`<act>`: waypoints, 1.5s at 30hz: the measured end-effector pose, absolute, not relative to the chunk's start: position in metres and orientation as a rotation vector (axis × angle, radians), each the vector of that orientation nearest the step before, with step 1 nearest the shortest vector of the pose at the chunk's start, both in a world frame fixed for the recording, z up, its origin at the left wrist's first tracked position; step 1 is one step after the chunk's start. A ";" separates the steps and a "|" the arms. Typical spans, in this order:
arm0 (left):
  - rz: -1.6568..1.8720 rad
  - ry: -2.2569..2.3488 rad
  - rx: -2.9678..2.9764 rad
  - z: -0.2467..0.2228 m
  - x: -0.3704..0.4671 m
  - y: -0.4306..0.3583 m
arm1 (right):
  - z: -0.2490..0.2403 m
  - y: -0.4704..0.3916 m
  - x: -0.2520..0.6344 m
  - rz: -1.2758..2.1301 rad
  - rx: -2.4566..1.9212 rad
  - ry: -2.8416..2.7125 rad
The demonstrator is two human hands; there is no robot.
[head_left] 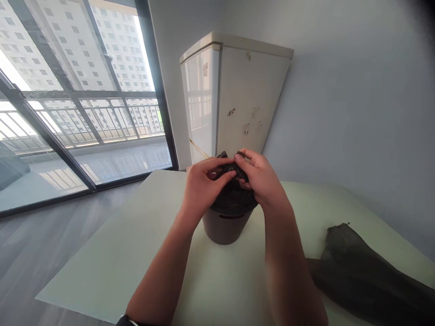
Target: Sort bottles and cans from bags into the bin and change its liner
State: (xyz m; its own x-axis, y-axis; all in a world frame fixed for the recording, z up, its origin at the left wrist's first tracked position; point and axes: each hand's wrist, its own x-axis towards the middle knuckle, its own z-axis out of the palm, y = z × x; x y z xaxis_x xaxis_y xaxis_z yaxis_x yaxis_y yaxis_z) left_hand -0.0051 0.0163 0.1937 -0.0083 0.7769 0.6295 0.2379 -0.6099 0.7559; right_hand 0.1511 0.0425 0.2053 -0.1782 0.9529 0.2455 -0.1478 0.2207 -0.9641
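A dark brown trash can [224, 230] with a slot near its rim stands upright on the pale green tabletop. Black plastic, a garbage bag [234, 197], lines its top and rises in a gathered bunch. My left hand [204, 179] is closed on the left side of this bunch, fingers and thumb pinching it. From the right, my right hand [265, 176] grips the gathered plastic, thumb pressed against the fingers near a small dark twisted end. My hands partly hide the bunch, so I cannot tell whether it is knotted.
Another dark plastic bag [360, 267] lies spread on the right of the table [112, 253]. A white refrigerator [251, 95] with stained patches stands behind the can. A thin yellowish strip [198, 148] shows before it. Glass sliding doors [84, 104] are at left, a wall at right.
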 end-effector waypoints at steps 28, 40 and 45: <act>1.574 1.053 1.868 0.195 -0.018 0.025 | 0.215 0.024 0.171 0.516 -0.955 -1.967; 1.625 1.458 1.756 0.176 -0.060 0.059 | 0.203 0.036 0.197 0.431 -1.397 -2.022; 1.602 1.570 1.784 0.178 -0.055 0.056 | 0.198 0.038 0.211 0.324 -1.537 -2.056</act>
State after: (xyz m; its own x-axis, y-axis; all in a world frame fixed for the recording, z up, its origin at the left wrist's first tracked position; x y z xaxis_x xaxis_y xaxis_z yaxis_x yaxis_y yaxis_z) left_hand -0.0554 0.0560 0.1781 -0.2018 0.8212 0.5338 0.5174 -0.3734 0.7700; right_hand 0.2112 0.0377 0.1985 -0.1973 0.9394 0.2803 0.8076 0.3178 -0.4968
